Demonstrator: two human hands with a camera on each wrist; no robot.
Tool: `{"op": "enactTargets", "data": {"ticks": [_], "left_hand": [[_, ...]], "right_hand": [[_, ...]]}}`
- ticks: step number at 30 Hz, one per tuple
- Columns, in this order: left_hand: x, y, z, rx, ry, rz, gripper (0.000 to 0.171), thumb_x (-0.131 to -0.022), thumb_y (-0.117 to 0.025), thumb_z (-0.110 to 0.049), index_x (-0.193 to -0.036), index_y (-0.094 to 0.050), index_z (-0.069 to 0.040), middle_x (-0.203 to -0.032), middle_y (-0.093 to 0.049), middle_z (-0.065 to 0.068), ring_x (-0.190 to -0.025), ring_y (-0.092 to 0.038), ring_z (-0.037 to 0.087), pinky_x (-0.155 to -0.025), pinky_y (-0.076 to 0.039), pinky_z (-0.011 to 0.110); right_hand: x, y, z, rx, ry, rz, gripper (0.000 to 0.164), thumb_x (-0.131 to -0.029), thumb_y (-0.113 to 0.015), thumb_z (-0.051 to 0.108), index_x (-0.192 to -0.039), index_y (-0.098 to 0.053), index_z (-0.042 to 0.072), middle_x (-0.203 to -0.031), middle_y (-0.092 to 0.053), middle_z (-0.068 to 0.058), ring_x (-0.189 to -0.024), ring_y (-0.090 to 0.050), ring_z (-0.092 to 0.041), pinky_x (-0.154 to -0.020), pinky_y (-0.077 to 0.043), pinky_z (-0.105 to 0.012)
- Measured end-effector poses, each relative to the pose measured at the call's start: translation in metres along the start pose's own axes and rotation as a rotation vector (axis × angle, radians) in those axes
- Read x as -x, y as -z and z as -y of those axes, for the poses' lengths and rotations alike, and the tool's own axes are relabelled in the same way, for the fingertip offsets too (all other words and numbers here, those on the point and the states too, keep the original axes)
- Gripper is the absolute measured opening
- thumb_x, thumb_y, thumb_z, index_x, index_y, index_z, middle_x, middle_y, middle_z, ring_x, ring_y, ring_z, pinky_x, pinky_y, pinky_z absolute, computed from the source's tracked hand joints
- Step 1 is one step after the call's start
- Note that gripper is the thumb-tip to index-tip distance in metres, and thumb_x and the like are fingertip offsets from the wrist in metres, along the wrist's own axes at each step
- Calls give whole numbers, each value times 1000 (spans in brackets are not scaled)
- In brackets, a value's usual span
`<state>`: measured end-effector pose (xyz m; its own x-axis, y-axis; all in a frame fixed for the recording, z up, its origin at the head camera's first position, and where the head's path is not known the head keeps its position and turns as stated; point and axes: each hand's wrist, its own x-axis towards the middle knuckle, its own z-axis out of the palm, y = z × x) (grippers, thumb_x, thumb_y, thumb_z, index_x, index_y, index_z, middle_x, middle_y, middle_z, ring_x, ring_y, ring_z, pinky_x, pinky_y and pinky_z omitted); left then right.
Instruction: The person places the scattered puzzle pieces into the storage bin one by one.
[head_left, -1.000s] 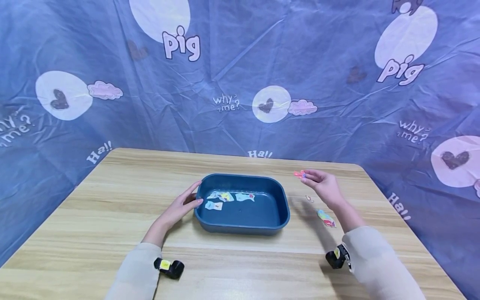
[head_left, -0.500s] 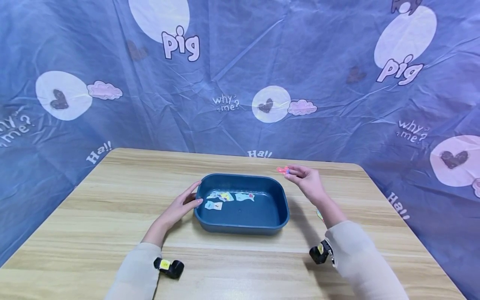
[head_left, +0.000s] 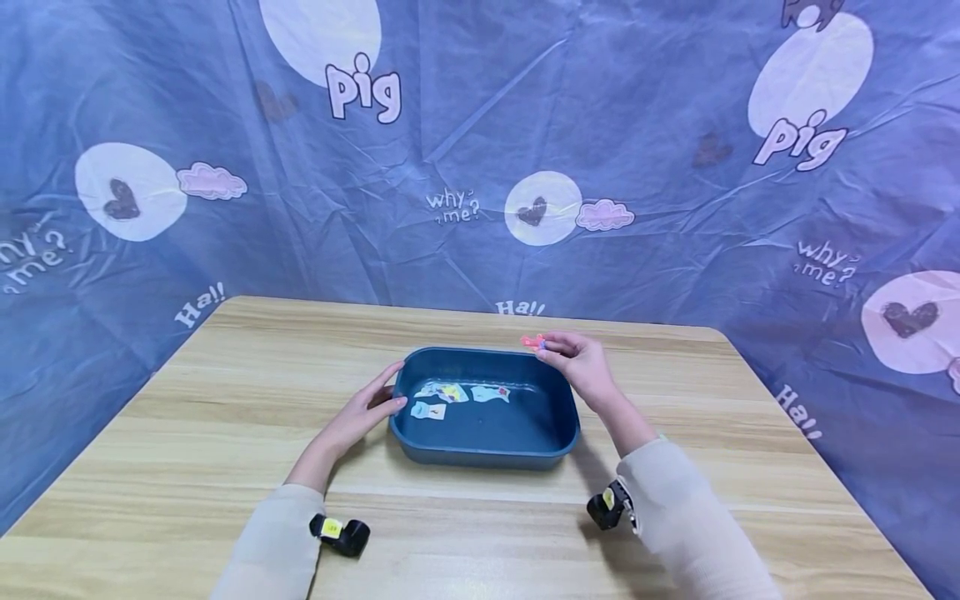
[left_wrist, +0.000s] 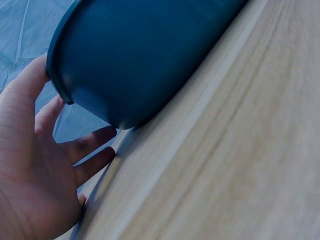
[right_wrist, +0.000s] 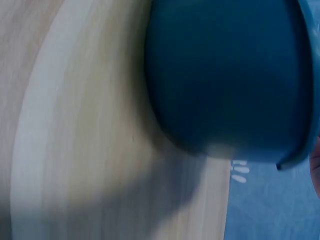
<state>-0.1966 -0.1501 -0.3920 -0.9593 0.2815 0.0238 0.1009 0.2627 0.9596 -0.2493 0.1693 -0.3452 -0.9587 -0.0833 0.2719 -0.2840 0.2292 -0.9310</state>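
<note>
A dark blue plastic tub [head_left: 480, 457] stands on the table, and my left hand [head_left: 360, 417] holds its left end, thumb over the rim and the other fingers outside. In the left wrist view the thumb [left_wrist: 35, 77] lies at the rim while two fingertips reach toward the lower wall. Above the tub's back right corner, my right hand [head_left: 581, 367] pinches a small flat pink-red cutout [head_left: 532, 342] with a bit of blue. Inside the tub lie a blue-and-yellow cutout [head_left: 450, 392], a pale blue one with red [head_left: 490, 394] and another pale blue one [head_left: 427, 411].
The wooden table [head_left: 187, 467] ends at the back against a blue printed cloth [head_left: 465, 267]. Each sleeve carries a black wrist camera, the left camera [head_left: 341, 536] and the right camera [head_left: 609, 504]. My right forearm hides the table to the tub's right.
My right hand has moved left with the pink-red cutout, from right of the tub to over its back right corner. The forearm now covers the cutouts on the table. The left hand stays put.
</note>
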Motion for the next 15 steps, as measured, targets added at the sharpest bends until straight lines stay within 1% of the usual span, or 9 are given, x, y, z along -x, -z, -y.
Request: {"op": "enactTargets", "data": {"ticks": [7,10,15], "left_hand": [[0,-1,0,7,9,2,58,-87,-51,-22,-137,-23,-18,-136,-25,19,-122,-25,34,-96,-20,50],[0,-1,0,9,6,2,58,-87,-51,-22,-137,-23,-18,-136,-25,19,-121,-25,34,-96,-20,49],[0,-1,0,4,-1,-3,57,-87,-51,-20,-137,-23,-17,-134,-26,21,-121,-26,34,-96,-20,49]], "right_hand": [[1,-15,-3,52,-1,11,32,-73,-68,3,-101,-58,-10,-91,-61,-22,-81,-60,-10,-68,-46,-17],[2,-20,-3,37,1,21,32,-73,-67,2,-101,-58,-10,-91,-61,-23,-82,-60,-14,-69,-46,-18],[3,-29,-6,21,-28,29,31,-72,-67,1,-100,-59,-9,-90,-61,-21,-83,-60,-17,-69,-46,-20]]}}
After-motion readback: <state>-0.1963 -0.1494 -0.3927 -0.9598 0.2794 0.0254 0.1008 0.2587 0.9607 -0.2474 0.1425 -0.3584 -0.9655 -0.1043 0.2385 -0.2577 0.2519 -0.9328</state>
